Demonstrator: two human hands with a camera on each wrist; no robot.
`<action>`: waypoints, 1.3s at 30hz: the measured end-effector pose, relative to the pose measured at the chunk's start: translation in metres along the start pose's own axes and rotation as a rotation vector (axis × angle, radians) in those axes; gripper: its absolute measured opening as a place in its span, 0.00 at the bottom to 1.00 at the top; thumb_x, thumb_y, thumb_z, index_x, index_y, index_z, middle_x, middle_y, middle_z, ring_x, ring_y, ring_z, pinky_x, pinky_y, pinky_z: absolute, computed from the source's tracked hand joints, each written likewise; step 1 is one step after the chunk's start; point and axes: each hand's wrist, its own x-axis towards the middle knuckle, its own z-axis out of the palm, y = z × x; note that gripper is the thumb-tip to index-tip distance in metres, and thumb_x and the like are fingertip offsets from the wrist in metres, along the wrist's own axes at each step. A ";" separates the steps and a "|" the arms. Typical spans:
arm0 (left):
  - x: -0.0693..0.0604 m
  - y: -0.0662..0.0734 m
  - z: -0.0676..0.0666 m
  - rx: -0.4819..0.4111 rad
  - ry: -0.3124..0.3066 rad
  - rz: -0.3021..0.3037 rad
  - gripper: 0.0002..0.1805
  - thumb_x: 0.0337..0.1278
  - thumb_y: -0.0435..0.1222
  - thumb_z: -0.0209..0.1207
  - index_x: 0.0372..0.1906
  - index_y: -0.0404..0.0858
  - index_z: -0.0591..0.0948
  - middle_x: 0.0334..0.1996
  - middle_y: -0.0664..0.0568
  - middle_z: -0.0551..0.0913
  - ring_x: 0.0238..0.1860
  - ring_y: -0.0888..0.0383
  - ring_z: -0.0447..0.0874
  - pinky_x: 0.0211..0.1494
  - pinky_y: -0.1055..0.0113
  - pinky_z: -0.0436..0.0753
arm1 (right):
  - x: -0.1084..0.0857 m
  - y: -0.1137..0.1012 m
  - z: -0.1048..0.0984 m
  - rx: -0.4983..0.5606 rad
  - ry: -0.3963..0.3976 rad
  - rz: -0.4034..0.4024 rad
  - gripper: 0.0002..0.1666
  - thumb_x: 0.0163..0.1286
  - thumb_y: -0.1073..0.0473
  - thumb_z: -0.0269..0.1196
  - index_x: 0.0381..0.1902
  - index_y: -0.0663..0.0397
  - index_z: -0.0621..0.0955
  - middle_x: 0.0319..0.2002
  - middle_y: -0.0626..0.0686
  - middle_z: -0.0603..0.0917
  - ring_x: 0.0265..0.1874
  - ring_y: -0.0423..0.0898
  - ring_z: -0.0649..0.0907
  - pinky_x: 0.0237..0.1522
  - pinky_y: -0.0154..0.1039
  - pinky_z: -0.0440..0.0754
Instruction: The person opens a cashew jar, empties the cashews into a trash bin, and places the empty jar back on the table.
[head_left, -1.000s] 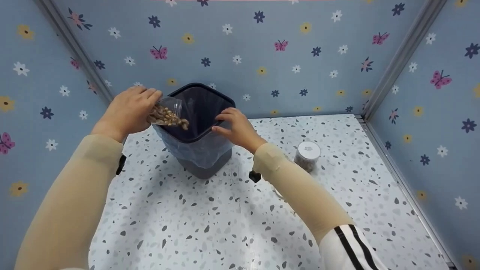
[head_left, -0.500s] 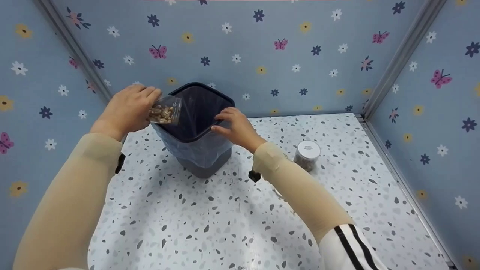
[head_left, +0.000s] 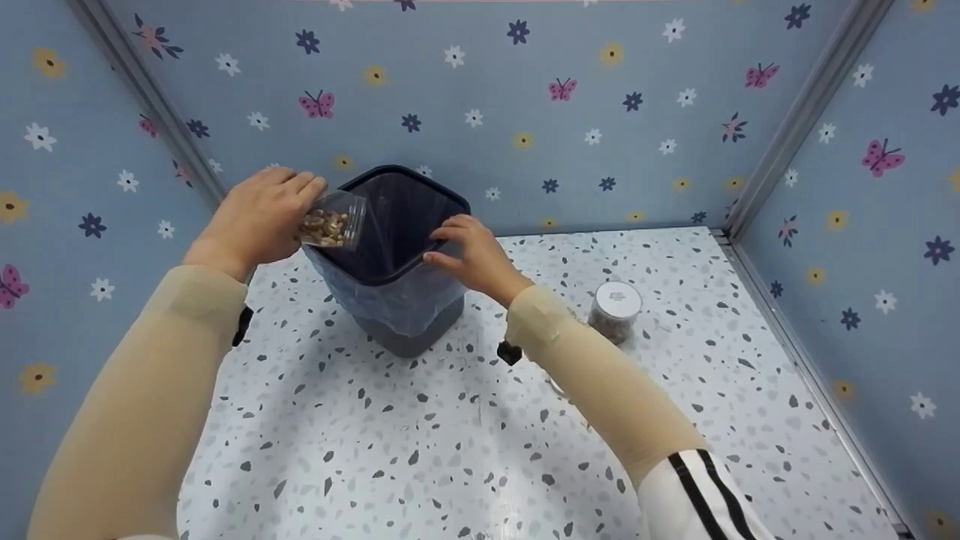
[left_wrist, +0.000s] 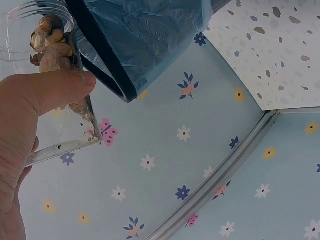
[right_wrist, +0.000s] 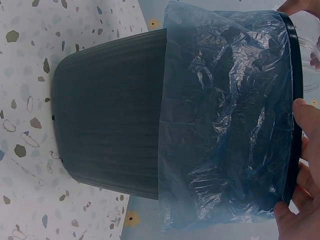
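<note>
My left hand (head_left: 259,217) grips a clear plastic jar (head_left: 352,217), tipped on its side over the left rim of the trash can (head_left: 409,341). Brown and tan pieces that look like nuts (head_left: 324,227) lie inside it; in the left wrist view larger lumpy pieces (left_wrist: 54,55) sit near its mouth, and crumbs cling by its base. A blue plastic liner (right_wrist: 225,115) is folded down over the can's dark rim (right_wrist: 297,75). On the right side, my right hand (head_left: 480,259) holds that rim between thumb and fingers. The bottom of the can is hidden.
A second jar (head_left: 615,311) with a white lid and brownish contents stands on the speckled surface (head_left: 420,465) to the right. Part of a pale round object (head_left: 557,387) shows beside my right forearm. Flower-patterned walls (head_left: 480,97) close in the back and both sides.
A second ago pieces were spilling from the jar's mouth; now they stay inside, and fewer are left in it. Both hands have hardly moved.
</note>
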 end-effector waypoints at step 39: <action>0.005 0.004 -0.007 0.124 -0.101 0.046 0.36 0.50 0.18 0.67 0.70 0.25 0.76 0.64 0.29 0.82 0.66 0.29 0.79 0.76 0.36 0.76 | 0.000 -0.001 -0.001 -0.011 0.003 -0.022 0.26 0.78 0.49 0.70 0.64 0.60 0.86 0.67 0.62 0.83 0.72 0.58 0.78 0.80 0.52 0.72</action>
